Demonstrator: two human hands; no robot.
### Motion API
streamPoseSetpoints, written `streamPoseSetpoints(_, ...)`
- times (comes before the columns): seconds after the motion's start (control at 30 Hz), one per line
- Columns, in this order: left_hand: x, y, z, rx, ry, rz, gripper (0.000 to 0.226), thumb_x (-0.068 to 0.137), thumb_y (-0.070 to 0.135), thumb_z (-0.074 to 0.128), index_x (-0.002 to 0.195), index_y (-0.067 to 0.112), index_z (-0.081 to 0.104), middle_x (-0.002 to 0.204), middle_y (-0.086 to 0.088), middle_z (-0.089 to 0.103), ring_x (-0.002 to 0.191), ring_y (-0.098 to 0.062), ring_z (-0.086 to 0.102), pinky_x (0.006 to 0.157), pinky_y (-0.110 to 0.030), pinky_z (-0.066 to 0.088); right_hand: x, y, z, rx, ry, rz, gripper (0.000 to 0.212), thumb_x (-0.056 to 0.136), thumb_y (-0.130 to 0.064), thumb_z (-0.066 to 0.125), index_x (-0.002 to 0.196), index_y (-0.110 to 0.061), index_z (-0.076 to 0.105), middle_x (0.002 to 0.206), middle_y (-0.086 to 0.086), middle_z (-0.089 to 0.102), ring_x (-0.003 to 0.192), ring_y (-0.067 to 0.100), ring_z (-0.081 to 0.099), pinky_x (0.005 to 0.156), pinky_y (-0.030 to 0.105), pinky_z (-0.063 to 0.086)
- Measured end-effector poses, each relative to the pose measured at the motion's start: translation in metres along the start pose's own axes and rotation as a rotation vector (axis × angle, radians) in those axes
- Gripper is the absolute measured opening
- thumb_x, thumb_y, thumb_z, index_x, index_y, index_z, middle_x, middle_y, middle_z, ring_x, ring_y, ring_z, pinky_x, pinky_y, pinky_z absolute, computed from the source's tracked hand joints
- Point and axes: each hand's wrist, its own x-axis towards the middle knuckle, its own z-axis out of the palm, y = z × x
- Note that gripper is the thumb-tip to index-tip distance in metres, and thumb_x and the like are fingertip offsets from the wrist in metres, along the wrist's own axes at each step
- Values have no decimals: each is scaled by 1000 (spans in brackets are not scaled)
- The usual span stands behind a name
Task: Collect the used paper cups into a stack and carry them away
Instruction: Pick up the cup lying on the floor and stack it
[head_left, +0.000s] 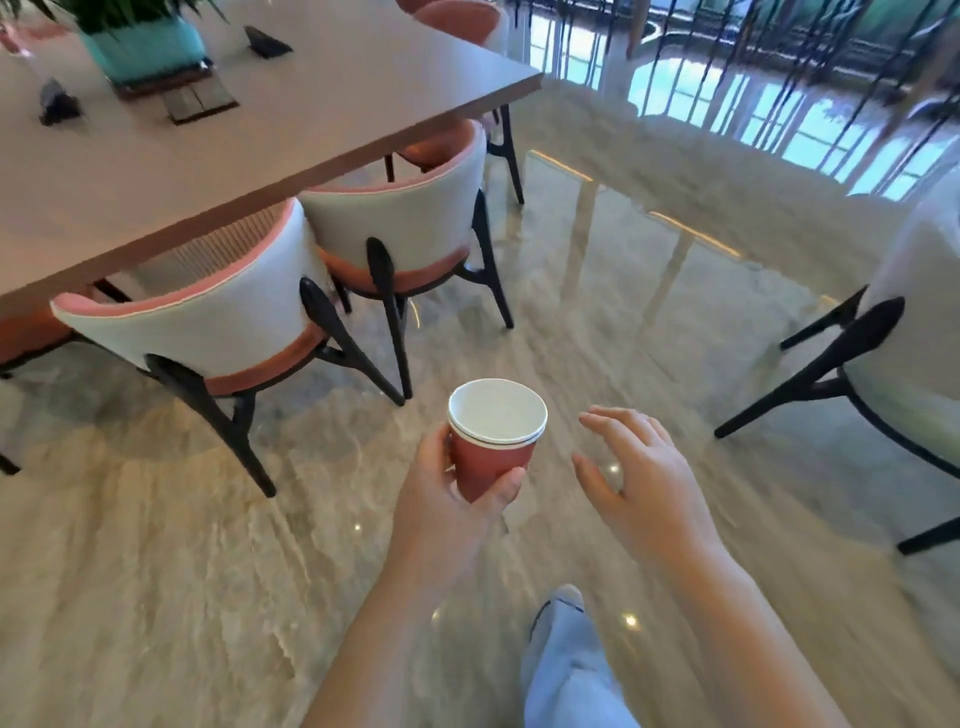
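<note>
A stack of red paper cups (491, 452) with white insides is held upright over the marble floor, low in the middle of the head view. Two or more rims show nested at its top. My left hand (447, 499) is wrapped around the lower part of the stack, thumb on the left and fingers on the right. To the right of the cups, a short gap away, my right hand (639, 473) hovers with spread fingers and holds nothing.
A long table (322, 104) stands at the upper left with a potted plant (145, 41) and small dark items on it. White-and-pink chairs (208, 322) are tucked along its near side. Another chair (893, 364) stands at the right. My trouser leg (566, 670) shows below.
</note>
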Motion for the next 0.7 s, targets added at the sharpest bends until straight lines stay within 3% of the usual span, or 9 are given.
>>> streamPoseSetpoints(0.3,196,57,87,-20,-122,49,53,61,32,82,103,40,50,106,19,61,95,8,57,79,-17,47,191,74,-44,-63,152,50,33,78,-15,70,109,-6,64,113,7,64,110,30,55,92,43,45)
streamPoseSetpoints(0.5,327,59,97,-69,-120,29,62,48,52,75,104,40,51,102,28,62,96,8,59,83,-23,46,308,93,-27,-91,187,81,32,79,-16,69,109,-7,64,113,7,64,111,29,54,92,41,44)
streamPoseSetpoints(0.6,407,62,98,-86,-137,68,59,48,52,74,102,44,51,101,35,59,96,7,59,83,-23,45,377,95,-10,-123,225,85,33,78,-15,70,109,-6,65,112,8,65,110,30,55,91,44,46)
streamPoseSetpoints(0.7,486,74,94,-116,-177,100,57,48,50,75,100,44,52,100,30,62,96,3,61,84,-27,47,449,88,1,-125,250,109,33,79,-15,69,110,-6,64,114,7,64,112,30,54,93,44,44)
